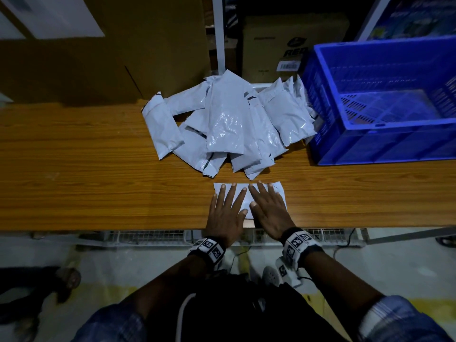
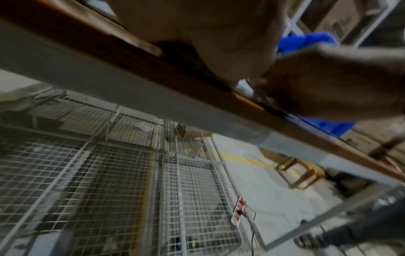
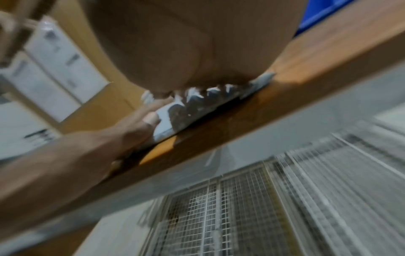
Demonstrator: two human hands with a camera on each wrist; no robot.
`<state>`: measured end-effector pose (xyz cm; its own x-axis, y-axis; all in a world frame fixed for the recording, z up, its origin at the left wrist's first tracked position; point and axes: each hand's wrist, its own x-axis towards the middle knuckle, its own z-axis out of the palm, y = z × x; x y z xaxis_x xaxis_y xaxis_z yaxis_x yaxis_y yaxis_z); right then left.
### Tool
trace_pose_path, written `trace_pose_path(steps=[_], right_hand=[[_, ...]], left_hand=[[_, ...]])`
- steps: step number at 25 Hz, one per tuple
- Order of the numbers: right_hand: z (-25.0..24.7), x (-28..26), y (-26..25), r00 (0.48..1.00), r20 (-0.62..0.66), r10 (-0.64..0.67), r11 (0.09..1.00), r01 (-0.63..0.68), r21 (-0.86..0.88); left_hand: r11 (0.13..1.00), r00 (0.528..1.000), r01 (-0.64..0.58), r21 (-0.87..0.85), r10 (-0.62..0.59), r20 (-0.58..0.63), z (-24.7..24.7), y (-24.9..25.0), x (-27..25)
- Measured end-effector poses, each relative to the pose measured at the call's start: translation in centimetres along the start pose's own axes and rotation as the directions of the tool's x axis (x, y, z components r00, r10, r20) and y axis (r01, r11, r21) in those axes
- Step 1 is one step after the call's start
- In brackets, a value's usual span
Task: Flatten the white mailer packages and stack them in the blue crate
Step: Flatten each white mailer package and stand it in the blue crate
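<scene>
One white mailer [image 1: 278, 190] lies flat near the front edge of the wooden table [image 1: 86, 183]. My left hand [image 1: 228, 206] and right hand [image 1: 267, 206] press on it side by side, palms down, fingers straight and spread. Behind it sits a loose pile of several white mailers [image 1: 227, 127]. The blue crate [image 1: 385, 99] stands at the right of the table; its slotted floor shows and I see no mailer in it. In the right wrist view the pressed mailer [image 3: 166, 128] shows under my palm at the table edge, with the left hand [image 3: 140, 126] beside it.
Cardboard boxes [image 1: 98, 58] stand behind the table, one more [image 1: 278, 45] behind the pile. A white upright post [image 1: 218, 33] rises at the back. Wire mesh racks [image 2: 109, 173] sit below the table. A foot in a sandal [image 1: 66, 278] stands on the floor at left.
</scene>
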<state>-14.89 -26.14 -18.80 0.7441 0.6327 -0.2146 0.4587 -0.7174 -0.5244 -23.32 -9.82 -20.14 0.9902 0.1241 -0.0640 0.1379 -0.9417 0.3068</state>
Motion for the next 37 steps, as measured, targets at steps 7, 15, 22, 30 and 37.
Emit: trace_pose_path(steps=[7, 15, 22, 30, 37], right_hand=[[1.1, -1.1, -1.2, 0.997, -0.072, 0.019, 0.993, -0.027, -0.118], [1.7, -0.8, -1.2, 0.994, -0.091, 0.062, 0.976, -0.079, -0.201], [-0.6, -0.3, 0.0, 0.998, 0.036, 0.047, 0.998, -0.049, 0.039], [1.4, -1.0, -0.4, 0.995, -0.085, 0.050, 0.973, -0.068, -0.221], [1.6, -0.6, -0.5, 0.993, -0.081, 0.084, 0.968, -0.101, -0.231]], left_hand=[[1.000, 1.000, -0.009, 0.005, 0.009, -0.010, -0.2, 0.0, 0.2], [0.997, 0.998, -0.022, 0.080, 0.026, -0.056, -0.8, 0.7, 0.2], [0.999, 1.000, -0.007, 0.034, 0.007, -0.004, 0.1, 0.6, 0.2], [1.000, 1.000, -0.012, -0.009, 0.011, -0.009, -0.1, 0.4, 0.3], [1.000, 1.000, 0.010, -0.002, -0.010, 0.003, -0.1, 0.7, 0.7]])
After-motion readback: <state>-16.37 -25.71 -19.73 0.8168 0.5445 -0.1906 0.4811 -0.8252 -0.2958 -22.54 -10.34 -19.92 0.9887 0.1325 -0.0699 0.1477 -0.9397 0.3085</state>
